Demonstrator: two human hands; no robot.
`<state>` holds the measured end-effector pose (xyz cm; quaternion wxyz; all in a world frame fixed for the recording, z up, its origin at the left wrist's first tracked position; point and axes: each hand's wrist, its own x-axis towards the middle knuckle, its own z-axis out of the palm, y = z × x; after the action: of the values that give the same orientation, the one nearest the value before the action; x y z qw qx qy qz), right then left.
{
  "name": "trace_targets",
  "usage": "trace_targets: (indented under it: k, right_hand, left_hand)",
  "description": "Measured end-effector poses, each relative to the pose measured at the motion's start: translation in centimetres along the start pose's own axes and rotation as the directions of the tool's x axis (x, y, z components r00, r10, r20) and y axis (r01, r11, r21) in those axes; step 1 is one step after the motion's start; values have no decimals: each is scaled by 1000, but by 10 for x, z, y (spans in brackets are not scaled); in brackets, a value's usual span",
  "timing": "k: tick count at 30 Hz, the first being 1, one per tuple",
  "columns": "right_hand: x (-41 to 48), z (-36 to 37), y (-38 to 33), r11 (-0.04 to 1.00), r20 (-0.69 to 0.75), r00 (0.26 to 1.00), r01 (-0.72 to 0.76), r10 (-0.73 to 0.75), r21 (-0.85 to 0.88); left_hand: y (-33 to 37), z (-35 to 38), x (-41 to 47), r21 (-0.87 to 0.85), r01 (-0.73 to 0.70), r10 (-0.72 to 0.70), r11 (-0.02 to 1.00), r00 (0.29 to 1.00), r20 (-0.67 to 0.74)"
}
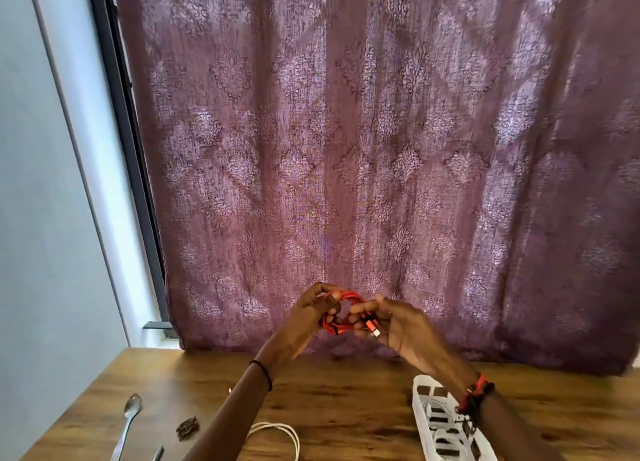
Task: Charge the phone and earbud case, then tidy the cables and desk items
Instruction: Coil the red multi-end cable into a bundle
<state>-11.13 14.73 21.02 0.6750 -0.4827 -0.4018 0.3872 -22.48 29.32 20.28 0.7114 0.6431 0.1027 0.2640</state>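
Two hands lifted above a wooden desk (346, 408), holding a coiled red cable (341, 317) between them.

Nearest, beneath the left forearm – a loop of white cable (277, 433) lying on the desk; further out to the left of that arm, a metal spoon (130, 415) and a small dark crumpled item (187, 427). Beneath the right wrist, a white slotted basket (418, 405) with more white cable inside. Further off, held clear of the desk – the red cable, wound into a small coil: left hand (311, 308) curled round one side of the coil, right hand (401, 325) gripping the other side, with a red plug end (372, 324) showing against the right fingers. Behind both hands, a purple patterned curtain (381, 149) hanging down to the desk's back edge. Far off to the left of the hands, a dark window frame (131, 149) and a pale wall (41, 218).
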Motion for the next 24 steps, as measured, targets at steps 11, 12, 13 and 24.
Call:
trace_targets:
  k: [11, 12, 13, 24]
  right_hand:
    - [6, -2, -10, 827, -24, 993, 82, -115, -556]
    - [6, -2, -12, 811, -5, 994, 88, -111, -579]
    - [6, -2, -14, 802, 3, 994, 87, -106, -591]
    - [9, 5, 17, -279, 127, 845, -28, -520, -960]
  left_hand:
    - [0, -11, 1, 228, -134, 124, 965, 991, 56]
    - [2, -14, 1, 257, -145, 133, 956, 989, 63]
    - [3, -16, 2, 278, -155, 140, 948, 987, 73]
    - [-4, 3, 6, -45, -87, 80, 995, 987, -140]
